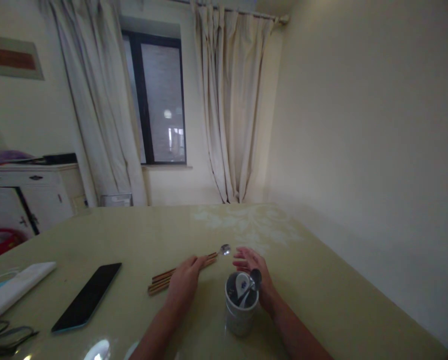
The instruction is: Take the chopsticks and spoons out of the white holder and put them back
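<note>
2 bare hands rest on the yellow-green table in the head view. Left hand lies palm down on a bundle of brown chopsticks, fingers loosely together, gripping nothing that shows. Right hand hovers just behind the white holder cup, fingers spread apart and empty. Inside the cup stand 2 spoons. 1 metal spoon lies at the chopsticks' far end. A black phone lies well to the left.
</note>
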Demonstrator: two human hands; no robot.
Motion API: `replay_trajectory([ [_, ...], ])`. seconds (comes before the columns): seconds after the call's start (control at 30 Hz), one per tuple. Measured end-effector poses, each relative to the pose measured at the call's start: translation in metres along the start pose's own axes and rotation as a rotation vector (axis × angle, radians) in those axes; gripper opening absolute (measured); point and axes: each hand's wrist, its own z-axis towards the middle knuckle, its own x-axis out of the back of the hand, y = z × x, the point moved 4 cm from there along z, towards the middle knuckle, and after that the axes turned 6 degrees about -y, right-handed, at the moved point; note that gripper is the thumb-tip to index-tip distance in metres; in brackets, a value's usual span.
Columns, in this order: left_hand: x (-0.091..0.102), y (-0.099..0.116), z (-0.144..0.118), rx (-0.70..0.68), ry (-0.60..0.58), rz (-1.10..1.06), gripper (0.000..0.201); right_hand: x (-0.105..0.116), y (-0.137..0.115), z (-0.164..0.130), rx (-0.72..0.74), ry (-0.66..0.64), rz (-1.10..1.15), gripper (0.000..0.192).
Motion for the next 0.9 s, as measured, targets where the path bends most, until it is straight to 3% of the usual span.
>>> replay_trajectory([
  [0.17,0.027,-0.064,0.001,0.276,0.084,0.171,0.053,0.018,-0.036,-0.015,0.446,0.097,-0.247,0.067],
  [0.3,0.032,-0.088,-0.005,0.374,0.076,0.255,0.054,0.017,-0.055,-0.034,0.683,0.07,-0.474,0.055],
  [0.67,0.013,-0.104,0.002,0.365,0.02,0.124,0.042,0.003,-0.064,-0.039,0.712,0.007,-0.617,0.04],
  [0.8,0.019,-0.093,0.002,0.287,0.07,0.181,0.041,0.002,-0.067,-0.039,0.746,0.052,-0.623,0.039],
  [0.9,0.016,-0.075,0.003,0.131,0.08,0.144,0.039,0.005,-0.07,-0.04,0.792,0.111,-0.619,0.038],
])
